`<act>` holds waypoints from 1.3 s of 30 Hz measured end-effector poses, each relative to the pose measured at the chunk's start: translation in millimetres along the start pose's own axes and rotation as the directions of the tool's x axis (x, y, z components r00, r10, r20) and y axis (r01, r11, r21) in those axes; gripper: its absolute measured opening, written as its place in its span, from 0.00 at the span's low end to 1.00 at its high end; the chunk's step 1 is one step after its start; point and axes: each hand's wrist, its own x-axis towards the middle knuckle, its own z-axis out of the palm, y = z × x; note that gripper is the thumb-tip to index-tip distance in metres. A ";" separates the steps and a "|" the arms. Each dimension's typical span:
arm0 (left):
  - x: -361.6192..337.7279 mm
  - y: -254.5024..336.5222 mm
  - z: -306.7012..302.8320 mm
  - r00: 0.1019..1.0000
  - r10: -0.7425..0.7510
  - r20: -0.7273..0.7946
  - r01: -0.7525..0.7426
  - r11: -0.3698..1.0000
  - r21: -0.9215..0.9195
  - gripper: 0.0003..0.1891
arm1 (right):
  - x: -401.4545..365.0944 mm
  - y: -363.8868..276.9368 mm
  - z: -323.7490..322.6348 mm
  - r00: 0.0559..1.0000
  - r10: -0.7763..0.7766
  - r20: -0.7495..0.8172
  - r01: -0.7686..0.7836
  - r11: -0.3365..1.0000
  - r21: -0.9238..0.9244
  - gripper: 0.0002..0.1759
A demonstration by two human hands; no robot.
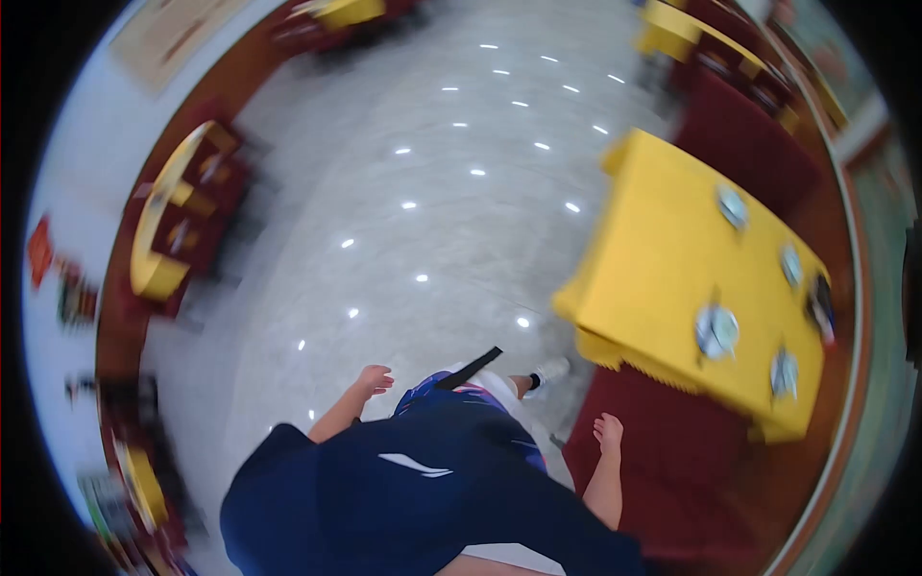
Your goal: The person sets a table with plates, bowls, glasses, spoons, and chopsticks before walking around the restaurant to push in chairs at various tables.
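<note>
My left hand (376, 379) hangs beside my body over the grey floor, its fingers loosely bent and apart, with nothing in it. On the other side, my right hand (608, 432) is held low in front of a dark red bench (663, 422). Its fingers are slightly curled and a little apart, and no object shows in it. Between the hands are my dark blue shirt (413, 490) and a black strap (471, 369) sticking out at the waist. One white shoe (551, 372) shows on the floor ahead.
To my right stands a table with a yellow cloth (639, 259), holding several sets of dishes (717, 331) and a dark item (821, 305) by the wall. Another dark red bench (744, 144) is beyond it. Along the left wall are more yellow-and-red tables (154, 240). Shiny floor (461, 230) stretches ahead.
</note>
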 end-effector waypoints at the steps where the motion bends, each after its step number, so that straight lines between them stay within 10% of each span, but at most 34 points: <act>1: 4.3 -35.5 -38.7 0.994 -0.098 -0.055 0.092 0.990 -0.102 0.15 | 2.2 -18.2 34.4 0.998 -0.053 0.038 0.052 0.999 0.006 0.14; 8: 37.6 -121.8 -175.2 0.954 -0.223 -0.201 0.183 0.963 -0.197 0.14 | -4.3 -31.1 244.4 0.925 -0.098 0.367 0.176 0.967 -0.185 0.13; 12: 112.0 -89.3 -199.4 0.996 -0.086 -0.024 0.069 0.912 -0.404 0.13 | -65.1 -30.2 357.4 0.905 0.047 0.422 0.112 0.932 -0.345 0.15; 14: 151.6 -60.2 -228.4 0.993 0.073 -0.090 -0.071 0.997 0.025 0.15 | -67.7 -17.4 404.0 0.937 0.098 0.336 0.054 0.907 -0.417 0.19; 15: 189.1 -67.9 -238.8 0.889 0.287 -0.358 -0.220 0.951 0.217 0.18 | -10.0 11.8 389.1 0.936 0.094 0.340 0.065 0.902 -0.428 0.19; 17: 213.0 -46.8 -279.2 0.934 0.213 -0.286 -0.169 0.971 0.171 0.19 | 46.0 51.6 404.0 0.756 0.116 0.644 0.478 0.573 -0.666 0.20; 22: 237.8 3.7 -367.2 0.845 0.358 -0.398 -0.275 0.928 0.251 0.16 | -80.0 -101.6 538.9 0.666 0.381 0.641 0.613 0.210 -0.761 0.20; 25: 259.8 43.6 -414.1 0.770 0.505 -0.389 -0.472 0.862 0.184 0.15 | -79.8 -142.0 637.5 0.837 0.249 0.488 0.339 0.464 -0.818 0.20; 28: 314.4 58.0 -450.3 0.812 0.390 -0.434 -0.431 0.902 0.006 0.15 | -71.1 -202.1 723.3 0.961 0.161 0.225 0.054 0.689 -0.723 0.19; 33: 352.6 69.3 -498.9 0.906 -0.100 -0.412 -0.103 0.891 -0.442 0.13 | 21.4 -296.2 924.3 0.904 0.254 0.343 0.191 0.478 -0.858 0.15; 35: 354.5 66.6 -518.6 0.882 0.030 -0.469 -0.136 0.971 -0.194 0.13 | 40.5 -326.7 1036.5 0.913 -0.006 0.408 0.386 0.335 -0.860 0.17; 37: 329.3 118.6 -563.9 0.944 -0.152 -0.293 0.047 0.941 -0.335 0.15 | 163.8 -335.9 1141.2 0.472 0.070 0.879 0.768 -0.521 -0.371 0.12; 38: 312.7 131.6 -580.7 0.951 -0.299 -0.081 0.236 0.869 -0.434 0.16 | 50.8 -379.5 1212.6 0.433 0.126 0.892 0.785 -0.540 -0.305 0.12; 39: 333.1 119.9 -590.7 0.996 -0.075 -0.052 0.067 0.986 -0.152 0.19 | 29.8 -383.1 1284.5 0.587 0.019 0.809 0.808 -0.064 -0.585 0.14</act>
